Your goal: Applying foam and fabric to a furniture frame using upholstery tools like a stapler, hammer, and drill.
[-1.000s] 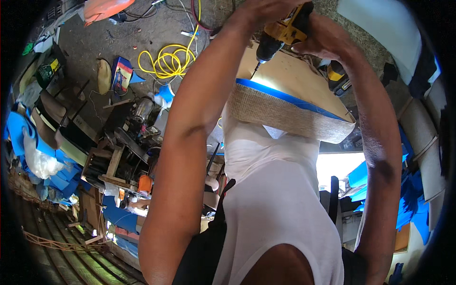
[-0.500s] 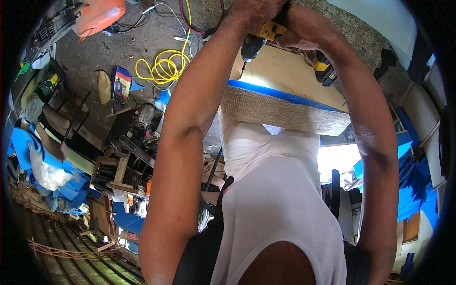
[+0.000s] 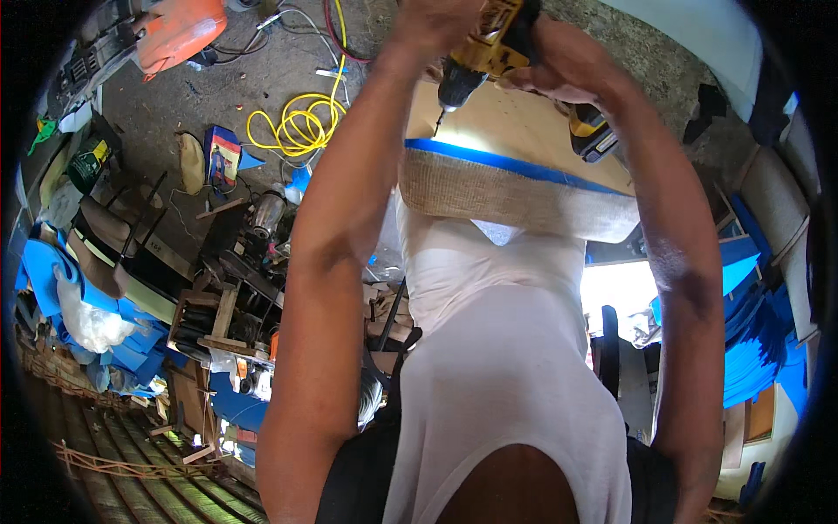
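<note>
A yellow and black cordless drill point(image 3: 491, 44) points down toward me, its work light shining on a tan board point(image 3: 524, 127). The thin drill bit point(image 3: 438, 124) has its tip at the board's near edge, beside a blue strip point(image 3: 497, 159). Below that strip runs a band of beige woven fabric point(image 3: 515, 194). My right hand point(image 3: 563, 65) is wrapped round the drill's handle, with the battery point(image 3: 594, 135) below it. Against the drill's left side, my left hand point(image 3: 436, 31) is curled; the top edge of the view cuts it off, so most of its fingers are hidden.
A coiled yellow hose point(image 3: 301, 127) lies on the concrete floor to the left. Orange equipment point(image 3: 182, 35) stands at the far left. Tools and wood scraps crowd a wooden crate point(image 3: 218, 319). Blue sheets point(image 3: 755, 349) are stacked on the right.
The drill has come nearer and a little left, its bit now at the blue strip. My left hand has shifted left along the drill. The board sits slightly more to the left.
</note>
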{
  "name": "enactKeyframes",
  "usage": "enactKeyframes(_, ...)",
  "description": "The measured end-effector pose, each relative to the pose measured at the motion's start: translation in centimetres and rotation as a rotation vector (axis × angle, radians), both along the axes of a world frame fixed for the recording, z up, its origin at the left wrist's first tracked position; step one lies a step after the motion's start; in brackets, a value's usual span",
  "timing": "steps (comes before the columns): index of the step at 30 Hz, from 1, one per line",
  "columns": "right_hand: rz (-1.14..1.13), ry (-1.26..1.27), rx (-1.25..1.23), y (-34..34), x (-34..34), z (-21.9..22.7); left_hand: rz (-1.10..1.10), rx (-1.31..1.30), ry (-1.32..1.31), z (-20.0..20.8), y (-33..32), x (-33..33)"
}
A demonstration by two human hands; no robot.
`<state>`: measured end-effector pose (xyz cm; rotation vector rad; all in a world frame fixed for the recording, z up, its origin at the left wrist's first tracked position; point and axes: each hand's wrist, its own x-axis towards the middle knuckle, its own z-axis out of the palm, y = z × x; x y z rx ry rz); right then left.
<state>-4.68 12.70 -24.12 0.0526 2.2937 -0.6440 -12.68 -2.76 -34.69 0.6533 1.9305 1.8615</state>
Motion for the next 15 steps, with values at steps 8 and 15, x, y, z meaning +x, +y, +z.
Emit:
enactKeyframes(8, -1.16, -0.023, 0.023, 14.0, 23.6, 3.8, -0.248, -0.75, -0.169, 5.1, -14.3, 6.3)
enactKeyframes(15, -2.03, 0.111, 0.258, 14.4, 51.8, 7.1, -0.753, -0.502, 0.122, 7.5, 6.4, 21.3)
